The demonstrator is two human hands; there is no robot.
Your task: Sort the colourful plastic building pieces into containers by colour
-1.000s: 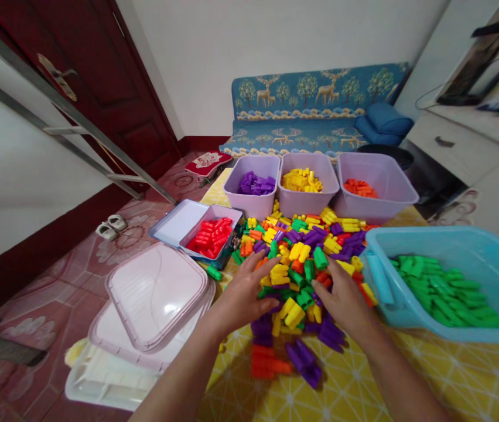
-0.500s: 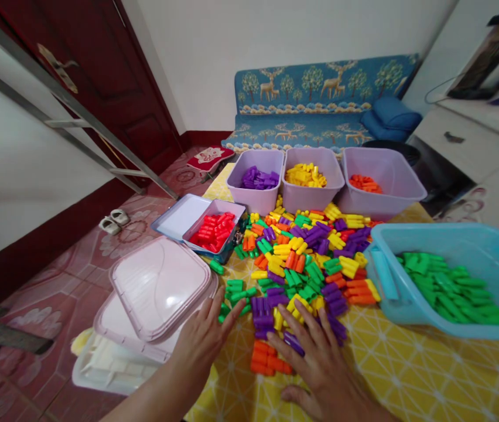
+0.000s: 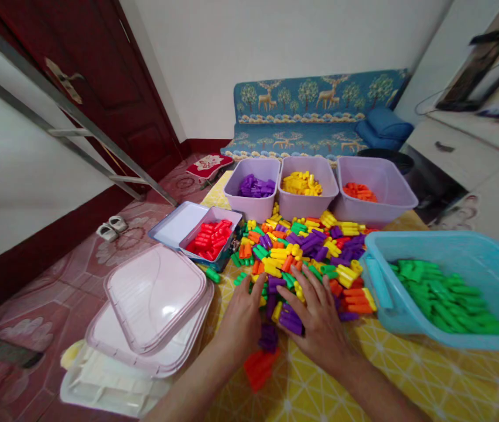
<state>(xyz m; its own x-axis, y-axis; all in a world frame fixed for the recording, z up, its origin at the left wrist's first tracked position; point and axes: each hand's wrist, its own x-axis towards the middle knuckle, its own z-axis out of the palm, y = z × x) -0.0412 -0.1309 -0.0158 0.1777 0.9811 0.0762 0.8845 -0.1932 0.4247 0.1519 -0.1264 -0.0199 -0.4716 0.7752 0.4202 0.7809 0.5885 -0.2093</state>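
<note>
A mixed pile of plastic tube-shaped building blocks (image 3: 282, 252) in green, yellow, orange and purple is heaped on the table. My left hand (image 3: 241, 313) reaches into its near left side, fingers apart, fingertips among green and purple blocks. Beside it, my right hand (image 3: 317, 313) lies spread over the pile, close to some purple blocks (image 3: 290, 319). Neither hand visibly grips a block, though some fingertips are hidden among the pieces. Below and between the hands, an orange block piece (image 3: 260, 369) and a dark purple one (image 3: 269, 337) are smeared by motion.
Lilac bins of purple (image 3: 252, 206), yellow (image 3: 306, 205) and orange blocks (image 3: 375, 214) line the back. A box of red blocks (image 3: 227, 261) stands left, above stacked lids (image 3: 157, 299). The blue tub (image 3: 443, 343) at right holds green blocks. A sofa (image 3: 302, 135) is behind.
Both hands have moved forward into the pile, the left one also rightward. Green blocks near the left hand have shifted toward the heap. The camera view has tilted slightly.
</note>
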